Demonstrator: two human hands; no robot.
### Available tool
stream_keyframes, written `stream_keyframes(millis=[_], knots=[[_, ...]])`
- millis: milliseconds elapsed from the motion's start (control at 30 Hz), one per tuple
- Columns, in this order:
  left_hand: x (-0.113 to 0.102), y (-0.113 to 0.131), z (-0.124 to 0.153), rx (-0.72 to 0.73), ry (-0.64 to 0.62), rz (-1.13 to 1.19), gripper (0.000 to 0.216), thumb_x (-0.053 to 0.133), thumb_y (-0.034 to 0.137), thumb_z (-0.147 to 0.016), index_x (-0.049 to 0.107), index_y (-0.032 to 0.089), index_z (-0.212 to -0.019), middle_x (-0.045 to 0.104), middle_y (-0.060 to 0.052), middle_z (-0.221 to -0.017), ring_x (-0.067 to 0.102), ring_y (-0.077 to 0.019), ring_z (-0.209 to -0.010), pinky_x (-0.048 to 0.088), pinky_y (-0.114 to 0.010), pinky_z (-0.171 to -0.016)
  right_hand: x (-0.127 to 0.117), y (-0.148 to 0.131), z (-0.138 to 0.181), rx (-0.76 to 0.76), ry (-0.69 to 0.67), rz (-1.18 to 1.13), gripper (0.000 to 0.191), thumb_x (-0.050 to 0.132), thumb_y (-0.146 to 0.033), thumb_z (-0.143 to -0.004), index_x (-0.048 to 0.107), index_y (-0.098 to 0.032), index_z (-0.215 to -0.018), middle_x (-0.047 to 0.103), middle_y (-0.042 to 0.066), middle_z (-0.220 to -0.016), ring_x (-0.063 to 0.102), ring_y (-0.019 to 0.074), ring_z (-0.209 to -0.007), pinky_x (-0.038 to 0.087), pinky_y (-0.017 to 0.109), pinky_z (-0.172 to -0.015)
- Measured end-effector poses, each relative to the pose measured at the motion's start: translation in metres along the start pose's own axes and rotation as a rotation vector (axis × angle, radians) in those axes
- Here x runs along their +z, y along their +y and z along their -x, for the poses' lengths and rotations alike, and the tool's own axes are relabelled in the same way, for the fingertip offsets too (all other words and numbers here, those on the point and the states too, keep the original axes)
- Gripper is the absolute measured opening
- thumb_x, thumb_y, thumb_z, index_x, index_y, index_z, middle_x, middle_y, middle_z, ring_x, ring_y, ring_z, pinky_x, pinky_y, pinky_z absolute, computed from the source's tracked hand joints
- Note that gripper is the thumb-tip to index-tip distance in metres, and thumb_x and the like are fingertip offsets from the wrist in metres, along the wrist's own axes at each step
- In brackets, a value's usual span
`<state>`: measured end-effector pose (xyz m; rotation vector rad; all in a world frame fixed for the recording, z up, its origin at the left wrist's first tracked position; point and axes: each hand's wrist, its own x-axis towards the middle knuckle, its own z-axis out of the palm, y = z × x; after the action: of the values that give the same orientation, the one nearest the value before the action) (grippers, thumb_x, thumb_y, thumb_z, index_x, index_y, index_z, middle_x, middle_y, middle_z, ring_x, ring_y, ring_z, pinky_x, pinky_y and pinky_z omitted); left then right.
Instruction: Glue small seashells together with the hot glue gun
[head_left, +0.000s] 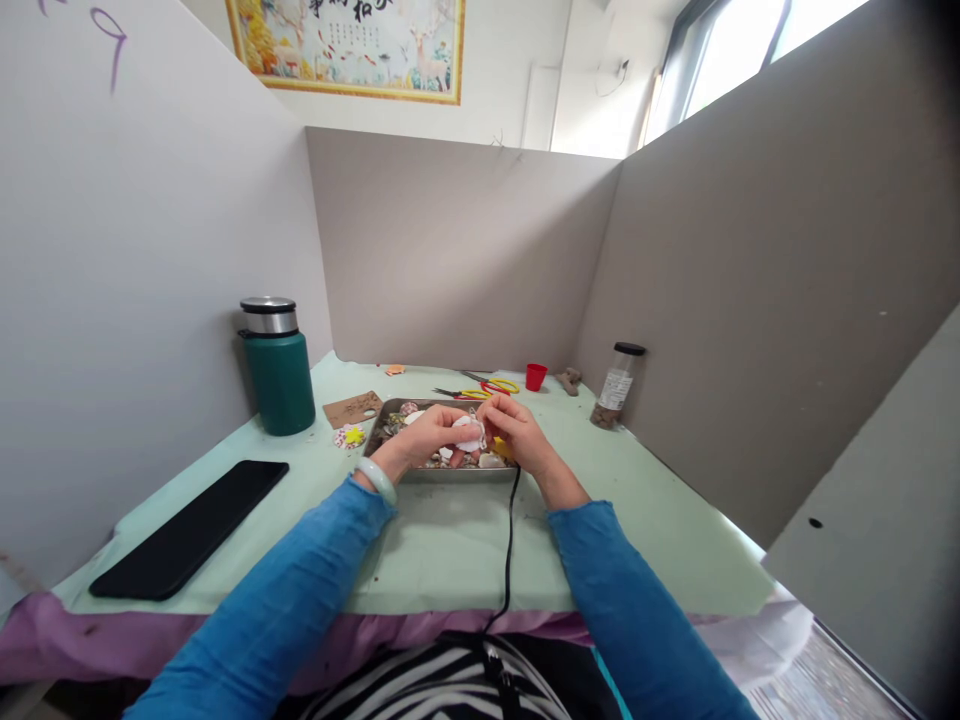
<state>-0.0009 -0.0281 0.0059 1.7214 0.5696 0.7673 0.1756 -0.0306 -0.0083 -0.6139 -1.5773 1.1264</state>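
Left hand and right hand over a metal tray mid-bench, both grips pinched on a white shell, green flask near the left edge.

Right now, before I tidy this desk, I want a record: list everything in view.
flask: 1, green, steel lid, left rear
phone: 1, black, flat, left front
tray: 1, metal, centre, holds small shells
card: 1, brown, left of tray
scissors: count unclear, yellow and red handles, behind tray
cup: 1, red, behind tray
jar: 1, clear, black lid, right rear
cable: 1, black, front edge to tray
picture: 1, gold-framed, back wall
shell: 1, white, between the hands
bracelet: 1, pale, left wrist
left hand: blue sleeve, holds shell
right hand: blue sleeve, fingertips at shell, grip unclear
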Motion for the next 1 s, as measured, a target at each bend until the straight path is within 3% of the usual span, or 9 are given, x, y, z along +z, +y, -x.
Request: stream_keyframes(millis=[133,233,333,533,667,800,1000], knots=[[-0.002,-0.002,-0.004,0.021,0.146,0.001,0.036,0.068,0.045,-0.071,0.062,0.009,-0.076,0.063,-0.005,-0.067,0.053,-0.0082,-0.045,0.041,-0.02,-0.045,-0.001,-0.001,-0.003,-0.072,0.088,0.048,0.034,0.052,-0.05,-0.081,0.048,-0.019,-0.067,0.052,-0.001,-0.064,0.045,0.0086,-0.05,0.037,0.023,-0.048],[-0.003,-0.003,-0.006,0.016,0.261,0.024,0.036,0.068,0.044,-0.07,0.062,0.01,-0.078,0.063,-0.005,-0.072,0.054,-0.008,-0.046,0.044,-0.021,-0.046,0.001,-0.001,-0.003,-0.11,0.179,0.154,0.03,0.059,-0.048,-0.077,0.049,-0.02,-0.071,0.049,-0.004,-0.058,0.043,0.0088,-0.049,0.036,0.022,-0.049],[-0.003,-0.001,-0.006,0.022,0.334,0.047,0.038,0.07,0.044,-0.068,0.062,0.011,-0.085,0.062,-0.003,-0.074,0.054,-0.0078,-0.045,0.045,-0.022,-0.046,0.004,0.001,-0.003,-0.12,0.176,0.283,0.029,0.064,-0.046,-0.074,0.052,-0.02,-0.074,0.054,-0.003,-0.062,0.046,0.01,-0.053,0.038,0.023,-0.052],[-0.002,-0.001,-0.008,0.047,0.344,0.042,0.041,0.068,0.046,-0.07,0.062,0.013,-0.093,0.06,-0.001,-0.069,0.055,-0.0085,-0.046,0.046,-0.022,-0.047,0.004,0.008,-0.005,-0.112,0.23,0.42,0.026,0.061,-0.043,-0.075,0.053,-0.019,-0.068,0.05,-0.003,-0.06,0.044,0.0109,-0.054,0.036,0.024,-0.051],[-0.005,-0.006,-0.011,0.01,0.445,-0.069,0.041,0.069,0.044,-0.069,0.064,0.014,-0.096,0.053,0.004,-0.056,0.045,-0.0055,-0.036,0.037,-0.019,-0.039,0.003,0.008,-0.006,-0.117,0.235,0.417,0.024,0.061,-0.04,-0.075,0.052,-0.019,-0.068,0.048,-0.004,-0.058,0.042,0.0106,-0.053,0.034,0.023,-0.05],[-0.006,-0.007,-0.012,0.002,0.477,-0.107,0.037,0.069,0.045,-0.069,0.065,0.014,-0.089,0.057,0.002,-0.063,0.045,-0.0049,-0.037,0.03,-0.019,-0.034,0.002,0.009,-0.005,-0.113,0.222,0.418,0.024,0.061,-0.04,-0.075,0.052,-0.019,-0.068,0.047,-0.004,-0.058,0.041,0.0103,-0.053,0.033,0.023,-0.05],[0.0,-0.002,-0.009,0.078,0.445,-0.027,0.032,0.066,0.045,-0.072,0.054,0.015,-0.075,0.054,0.004,-0.057,0.042,-0.0042,-0.036,0.029,-0.018,-0.034,0.002,0.01,-0.004,-0.131,0.157,0.388,0.026,0.06,-0.043,-0.077,0.051,-0.019,-0.07,0.047,-0.004,-0.059,0.041,0.01,-0.052,0.034,0.023,-0.05]])
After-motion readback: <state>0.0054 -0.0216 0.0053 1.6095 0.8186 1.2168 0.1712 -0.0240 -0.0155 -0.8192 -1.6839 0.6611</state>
